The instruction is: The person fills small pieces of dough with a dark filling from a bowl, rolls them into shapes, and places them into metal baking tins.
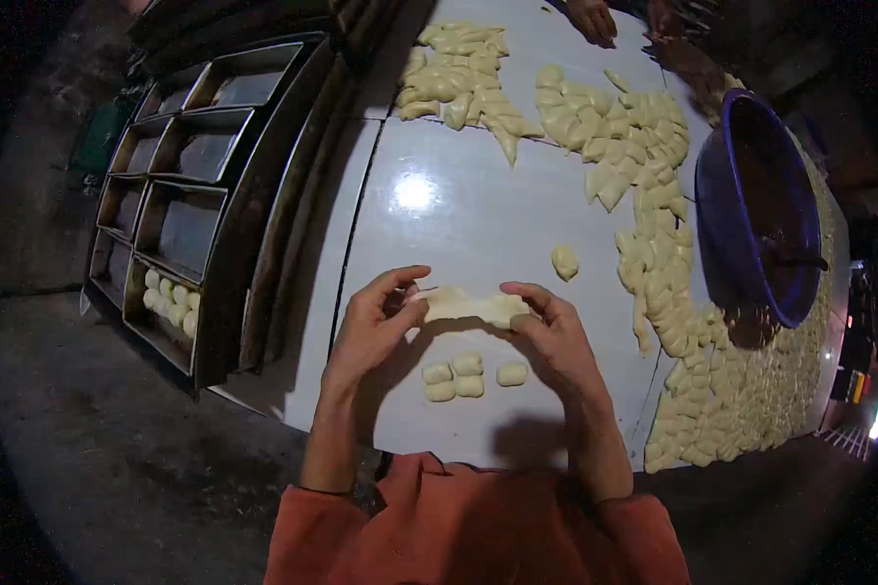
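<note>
A pale flattened strip of dough (466,304) is stretched between my two hands above the white table. My left hand (371,322) pinches its left end, and my right hand (551,336) grips its right end. Just below the strip lie several small rounded dough pieces (467,386) in a group. A single lump of dough (565,261) rests beyond my right hand, toward the back.
Stacked metal pans (212,132) stand at left, one compartment holding dough pieces (177,312). Cut dough (605,132) covers the table's (415,239) back and right. A large purple tub (714,195) sits at right. Another person's hand (592,18) is at the far edge.
</note>
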`<state>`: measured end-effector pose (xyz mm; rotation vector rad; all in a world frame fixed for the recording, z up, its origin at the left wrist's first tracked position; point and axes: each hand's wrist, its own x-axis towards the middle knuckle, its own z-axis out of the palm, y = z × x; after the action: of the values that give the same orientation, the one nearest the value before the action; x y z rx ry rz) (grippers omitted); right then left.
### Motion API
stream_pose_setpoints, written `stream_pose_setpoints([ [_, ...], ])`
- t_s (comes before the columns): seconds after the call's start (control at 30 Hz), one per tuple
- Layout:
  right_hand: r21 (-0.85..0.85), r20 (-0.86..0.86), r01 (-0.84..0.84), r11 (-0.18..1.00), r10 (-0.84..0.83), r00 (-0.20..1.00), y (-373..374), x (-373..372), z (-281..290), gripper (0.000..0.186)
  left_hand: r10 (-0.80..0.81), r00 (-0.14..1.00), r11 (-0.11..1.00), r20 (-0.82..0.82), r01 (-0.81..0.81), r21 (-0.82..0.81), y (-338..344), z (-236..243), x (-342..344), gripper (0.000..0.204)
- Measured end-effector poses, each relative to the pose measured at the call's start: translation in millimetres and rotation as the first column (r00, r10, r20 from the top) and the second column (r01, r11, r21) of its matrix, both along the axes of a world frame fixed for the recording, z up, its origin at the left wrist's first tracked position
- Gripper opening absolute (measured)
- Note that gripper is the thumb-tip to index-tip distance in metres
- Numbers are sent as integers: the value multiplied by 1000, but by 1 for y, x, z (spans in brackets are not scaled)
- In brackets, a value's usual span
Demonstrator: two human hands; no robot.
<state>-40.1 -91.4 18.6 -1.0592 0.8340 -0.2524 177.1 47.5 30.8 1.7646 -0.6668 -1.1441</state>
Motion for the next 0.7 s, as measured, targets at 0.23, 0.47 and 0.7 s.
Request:
stream_pose_setpoints([
  [0.23, -580, -357, -263, 771, 49, 933, 11, 33, 1, 25, -157, 613, 986, 774, 146, 85, 2, 13, -26, 52],
  [0.47, -643, -372, -337, 687, 104, 922, 12, 37, 2, 41, -157, 480, 915, 863, 399, -56, -16, -33, -28, 32],
  [0.7, 154, 215, 161, 975, -192, 958, 2, -11, 45, 18, -57, 480, 933, 875, 339, -125, -12, -41, -30, 27],
])
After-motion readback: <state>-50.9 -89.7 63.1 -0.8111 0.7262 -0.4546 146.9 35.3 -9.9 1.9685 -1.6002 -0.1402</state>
